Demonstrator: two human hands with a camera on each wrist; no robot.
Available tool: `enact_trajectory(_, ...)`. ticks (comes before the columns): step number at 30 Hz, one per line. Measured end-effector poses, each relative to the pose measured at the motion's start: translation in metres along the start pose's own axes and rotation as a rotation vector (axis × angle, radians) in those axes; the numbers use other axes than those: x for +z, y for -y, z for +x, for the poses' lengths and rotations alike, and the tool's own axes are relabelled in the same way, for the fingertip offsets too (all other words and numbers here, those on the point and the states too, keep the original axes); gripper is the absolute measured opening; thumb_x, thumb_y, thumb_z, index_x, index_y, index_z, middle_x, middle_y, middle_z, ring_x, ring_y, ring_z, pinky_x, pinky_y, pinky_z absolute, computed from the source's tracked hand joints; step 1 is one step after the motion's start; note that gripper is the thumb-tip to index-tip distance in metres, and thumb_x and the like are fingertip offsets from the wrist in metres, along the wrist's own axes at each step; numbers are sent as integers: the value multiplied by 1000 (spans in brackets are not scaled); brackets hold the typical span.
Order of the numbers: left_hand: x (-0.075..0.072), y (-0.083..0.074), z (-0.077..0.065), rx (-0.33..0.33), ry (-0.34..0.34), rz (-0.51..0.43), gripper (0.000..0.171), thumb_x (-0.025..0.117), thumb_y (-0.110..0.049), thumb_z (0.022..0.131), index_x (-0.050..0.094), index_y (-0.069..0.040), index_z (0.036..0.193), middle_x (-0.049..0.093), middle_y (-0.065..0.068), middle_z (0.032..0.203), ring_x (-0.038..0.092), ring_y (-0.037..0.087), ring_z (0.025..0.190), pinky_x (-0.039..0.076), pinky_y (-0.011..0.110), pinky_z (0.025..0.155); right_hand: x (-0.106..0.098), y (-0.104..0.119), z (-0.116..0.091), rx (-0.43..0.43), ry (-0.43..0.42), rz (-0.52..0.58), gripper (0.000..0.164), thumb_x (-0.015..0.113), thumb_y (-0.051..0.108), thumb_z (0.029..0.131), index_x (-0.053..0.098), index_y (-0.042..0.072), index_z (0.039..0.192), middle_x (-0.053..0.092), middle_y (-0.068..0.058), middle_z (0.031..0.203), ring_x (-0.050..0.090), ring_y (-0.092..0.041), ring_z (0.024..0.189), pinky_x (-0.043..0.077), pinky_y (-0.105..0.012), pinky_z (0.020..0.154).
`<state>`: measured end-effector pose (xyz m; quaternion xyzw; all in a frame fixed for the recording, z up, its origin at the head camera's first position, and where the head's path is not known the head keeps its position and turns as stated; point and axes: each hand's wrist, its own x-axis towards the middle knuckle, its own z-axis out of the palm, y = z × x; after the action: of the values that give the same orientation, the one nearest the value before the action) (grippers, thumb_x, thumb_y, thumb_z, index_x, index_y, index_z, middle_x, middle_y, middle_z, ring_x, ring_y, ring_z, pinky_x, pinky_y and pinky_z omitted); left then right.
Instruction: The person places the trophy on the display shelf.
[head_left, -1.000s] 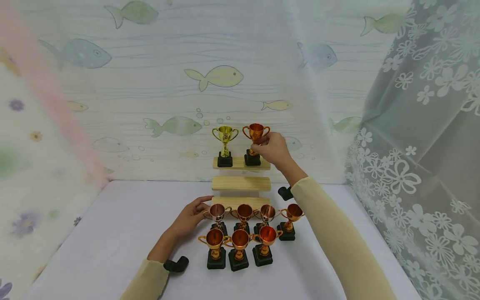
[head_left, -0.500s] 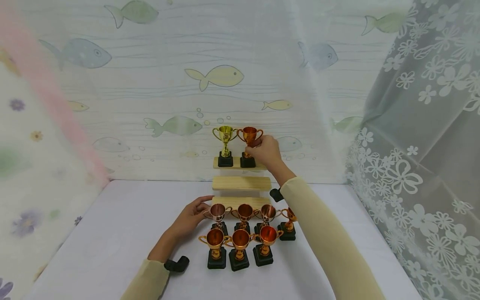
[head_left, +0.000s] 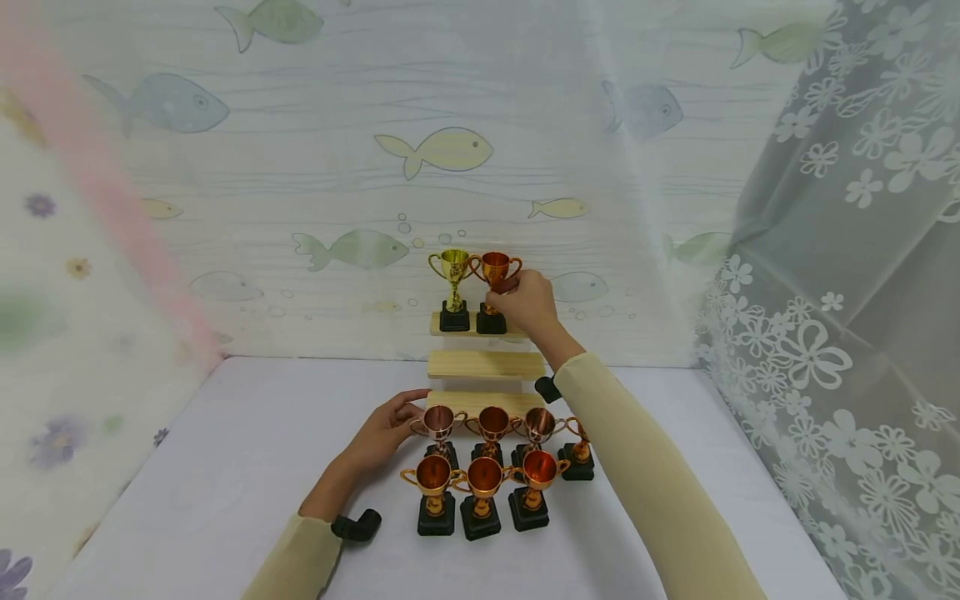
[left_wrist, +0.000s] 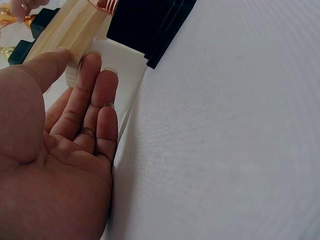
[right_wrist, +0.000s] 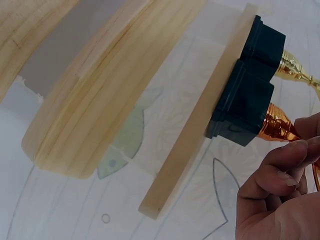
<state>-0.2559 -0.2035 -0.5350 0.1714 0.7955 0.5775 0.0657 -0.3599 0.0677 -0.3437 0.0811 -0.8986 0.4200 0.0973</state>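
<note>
My right hand [head_left: 527,302] pinches the stem of a bronze-coloured trophy cup [head_left: 495,271] on the top step of a tiered wooden stand [head_left: 486,364]. Right beside it, on the left, stands a gold trophy cup [head_left: 454,268]; in the right wrist view their black bases [right_wrist: 245,102] overlap. Down at the lowest step, my left hand [head_left: 381,433] grips the stand's left end, thumb along the wood [left_wrist: 75,37] and fingertips at its edge in the left wrist view. Both cups on the top step are upright.
Several bronze and copper-toned trophies [head_left: 483,479] stand in two rows before the stand, close to my left fingers. One trophy [head_left: 577,462] at the right is partly hidden by my right sleeve [head_left: 637,458]. A fish-print curtain [head_left: 337,167] hangs behind the white table [head_left: 247,467].
My right hand has slid the bronze trophy left along the top step, up close to the gold one. The left hand has stayed at the stand's end.
</note>
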Motion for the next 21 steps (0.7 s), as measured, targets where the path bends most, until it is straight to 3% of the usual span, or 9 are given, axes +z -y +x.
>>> enact_trajectory(15, 1, -2, -2, -11, -1, -1, 52, 59, -13, 110, 44, -11, 159, 74, 10, 116, 72, 19, 109, 51, 22, 98, -1, -2, -2, 0, -9, -5, 27, 79, 26, 93, 75, 2, 104, 76, -15, 97, 70, -30, 87, 58, -42, 78)
enact_trajectory(21, 2, -3, -1, -17, -5, -2, 52, 59, -11, 109, 44, -10, 159, 74, 11, 117, 72, 18, 108, 50, 22, 97, -8, -5, -4, 19, 31, -10, 27, 79, 31, 95, 72, 6, 104, 72, -10, 89, 65, -26, 78, 53, -39, 70)
